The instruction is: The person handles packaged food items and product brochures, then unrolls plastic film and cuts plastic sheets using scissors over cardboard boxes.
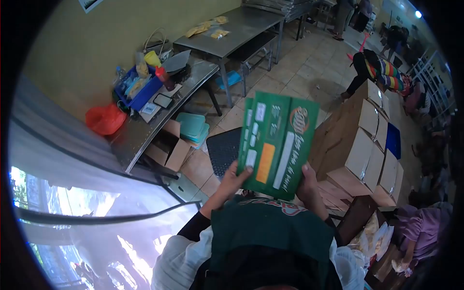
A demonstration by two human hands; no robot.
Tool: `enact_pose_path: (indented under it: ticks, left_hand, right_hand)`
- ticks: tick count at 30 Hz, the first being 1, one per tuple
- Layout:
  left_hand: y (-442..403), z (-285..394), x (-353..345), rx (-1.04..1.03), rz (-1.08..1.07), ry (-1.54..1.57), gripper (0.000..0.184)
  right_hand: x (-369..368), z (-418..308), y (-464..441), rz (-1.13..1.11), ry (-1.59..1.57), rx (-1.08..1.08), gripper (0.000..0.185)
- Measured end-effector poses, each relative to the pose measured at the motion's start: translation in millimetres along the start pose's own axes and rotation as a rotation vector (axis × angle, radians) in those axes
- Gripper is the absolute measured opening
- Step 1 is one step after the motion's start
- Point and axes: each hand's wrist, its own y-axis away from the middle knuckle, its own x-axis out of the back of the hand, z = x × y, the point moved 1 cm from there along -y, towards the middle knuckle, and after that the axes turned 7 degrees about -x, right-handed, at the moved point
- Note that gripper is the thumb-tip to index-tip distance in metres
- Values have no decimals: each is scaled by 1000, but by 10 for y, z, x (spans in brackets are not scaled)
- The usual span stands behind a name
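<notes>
Upright in front of my chest is a small stack of flat green printed cards [275, 123], with white lettering, white boxes and an orange panel. My left hand [234, 181] grips the lower left edge, its thumb lying across the front. At the lower right edge, my right hand [309, 186] holds the stack between thumb and fingers. At least two cards show, one offset to the left behind the front one. Whether they are single sheets or folded cartons I cannot tell.
Taped cardboard boxes [348, 140] are stacked to the right. On the left, a metal table [159, 128] bears a blue crate [145, 94], a red bottle [163, 76] and a phone [163, 100]. A black perforated stool [223, 150] stands ahead. Other people are at the right.
</notes>
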Motion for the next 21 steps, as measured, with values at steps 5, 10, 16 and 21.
enact_pose_path:
  ticks: [5,10,16,21]
  left_hand:
    - [-250,140,364,-154,91,189,37]
    - [-657,423,725,-224,85,345,41]
    - [-1066,136,719,-163,-41,506,24]
    - [-1493,-3,198,-9,-293,523,25]
  right_hand:
    - [-131,23,-552,-265,-73,-40,37]
    - [-656,-65,-1025,-63,80,-14,26]
    - [-508,-313,-844,-32,54,56,28]
    - [-321,-536,-415,177,-4,190,32]
